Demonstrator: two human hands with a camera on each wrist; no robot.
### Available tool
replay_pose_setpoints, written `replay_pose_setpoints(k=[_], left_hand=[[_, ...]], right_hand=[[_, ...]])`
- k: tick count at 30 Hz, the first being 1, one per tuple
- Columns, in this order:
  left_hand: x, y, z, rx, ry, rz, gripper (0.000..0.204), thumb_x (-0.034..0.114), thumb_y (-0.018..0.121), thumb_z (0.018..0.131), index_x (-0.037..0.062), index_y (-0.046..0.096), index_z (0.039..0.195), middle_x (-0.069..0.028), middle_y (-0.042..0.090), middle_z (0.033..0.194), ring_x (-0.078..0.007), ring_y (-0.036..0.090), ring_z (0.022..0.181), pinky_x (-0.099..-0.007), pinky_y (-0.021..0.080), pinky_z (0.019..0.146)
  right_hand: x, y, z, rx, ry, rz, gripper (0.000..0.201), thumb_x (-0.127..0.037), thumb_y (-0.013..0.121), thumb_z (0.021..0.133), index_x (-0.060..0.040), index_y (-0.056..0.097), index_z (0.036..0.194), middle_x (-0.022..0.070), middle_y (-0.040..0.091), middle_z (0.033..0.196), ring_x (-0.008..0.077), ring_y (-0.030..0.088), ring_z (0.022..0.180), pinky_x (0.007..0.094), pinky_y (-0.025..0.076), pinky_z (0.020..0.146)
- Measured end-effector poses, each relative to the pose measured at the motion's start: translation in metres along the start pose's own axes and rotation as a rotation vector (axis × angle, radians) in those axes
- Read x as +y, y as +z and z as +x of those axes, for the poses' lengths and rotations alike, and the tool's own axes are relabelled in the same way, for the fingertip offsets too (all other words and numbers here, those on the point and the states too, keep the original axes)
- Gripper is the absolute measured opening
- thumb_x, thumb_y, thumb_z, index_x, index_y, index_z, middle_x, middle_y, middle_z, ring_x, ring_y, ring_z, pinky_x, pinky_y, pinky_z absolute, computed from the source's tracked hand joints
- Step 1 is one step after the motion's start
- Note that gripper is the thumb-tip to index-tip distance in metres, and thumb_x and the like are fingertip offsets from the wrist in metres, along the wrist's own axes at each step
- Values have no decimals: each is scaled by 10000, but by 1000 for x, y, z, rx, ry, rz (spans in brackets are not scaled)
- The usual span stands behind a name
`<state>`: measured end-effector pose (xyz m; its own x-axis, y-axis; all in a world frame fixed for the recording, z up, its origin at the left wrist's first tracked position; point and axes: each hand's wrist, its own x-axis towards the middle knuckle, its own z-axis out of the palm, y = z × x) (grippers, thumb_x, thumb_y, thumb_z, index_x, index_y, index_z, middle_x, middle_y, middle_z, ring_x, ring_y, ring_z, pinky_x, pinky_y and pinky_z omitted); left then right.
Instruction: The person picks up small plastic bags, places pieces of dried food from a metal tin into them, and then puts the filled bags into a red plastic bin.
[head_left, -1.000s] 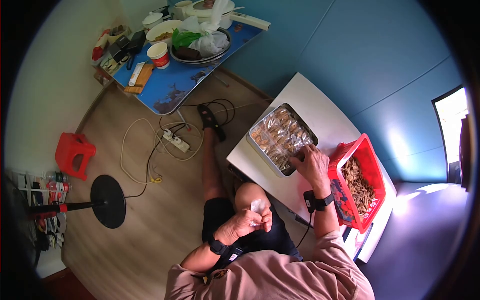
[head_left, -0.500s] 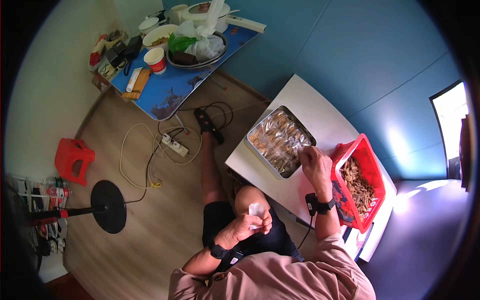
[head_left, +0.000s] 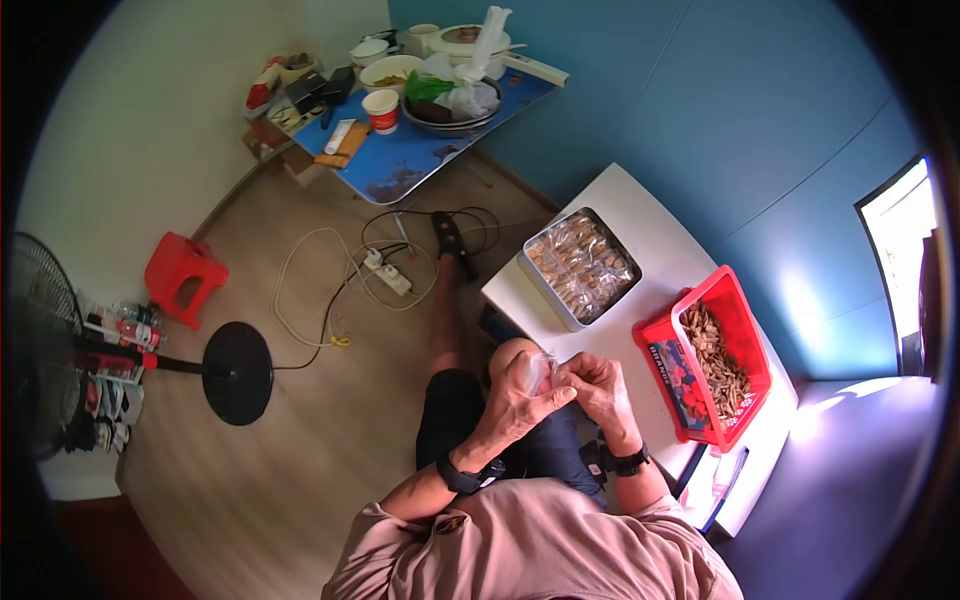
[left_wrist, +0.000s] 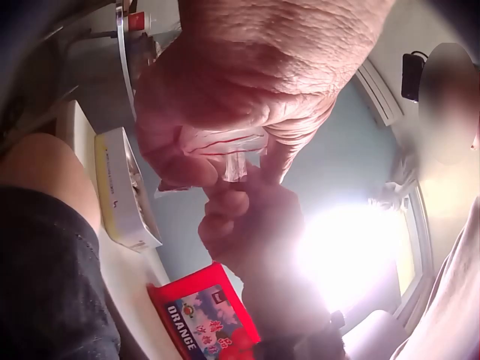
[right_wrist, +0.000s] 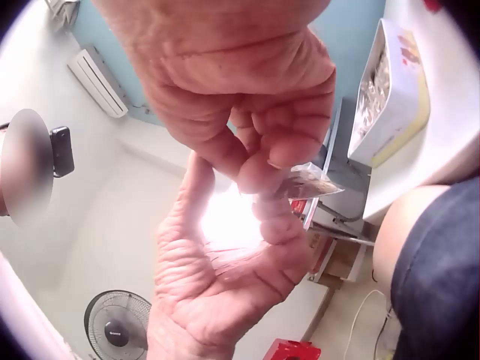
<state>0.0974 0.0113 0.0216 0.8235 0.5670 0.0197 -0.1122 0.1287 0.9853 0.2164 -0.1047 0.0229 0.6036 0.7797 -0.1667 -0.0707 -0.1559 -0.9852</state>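
We now see both hands meeting at one small clear bag (head_left: pixel 540 372).
The right hand (head_left: pixel 602 392), which we saw over the near corner of the tin (head_left: pixel 549 298) half a second ago, has come away to pinch at the bag beside the left hand (head_left: pixel 513 408), whose thumb now stretches toward it. That uncovers the tin's corner, and the lettered panel (head_left: pixel 679 386) of the red basket (head_left: pixel 727 288) shows more fully (our head view has swung too, bringing in more of the fan's cage (head_left: pixel 50 285)).
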Motion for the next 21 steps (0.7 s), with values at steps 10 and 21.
replay_pose_setpoints(k=[10, 21], left_hand=[[-17, -19, -49, -156, -56, 220, 282, 266, 705, 859, 25, 562, 891, -88, 606, 737, -152, 602, 676, -313, 493, 622], [-15, -1, -64, -101, 315, 563, 385, 363, 686, 872, -1, 557, 863, -96, 615, 695, -145, 594, 597, -283, 480, 550]], right_hand=[[-3, 13, -41, -147, 135, -52, 158, -151, 690, 876, -9, 678, 807, 13, 646, 692, 65, 544, 570, 215, 433, 536], [15, 9, -69, -54, 23, -207, 167, -162, 688, 843, -5, 657, 795, -5, 616, 677, 61, 522, 593, 229, 422, 535]])
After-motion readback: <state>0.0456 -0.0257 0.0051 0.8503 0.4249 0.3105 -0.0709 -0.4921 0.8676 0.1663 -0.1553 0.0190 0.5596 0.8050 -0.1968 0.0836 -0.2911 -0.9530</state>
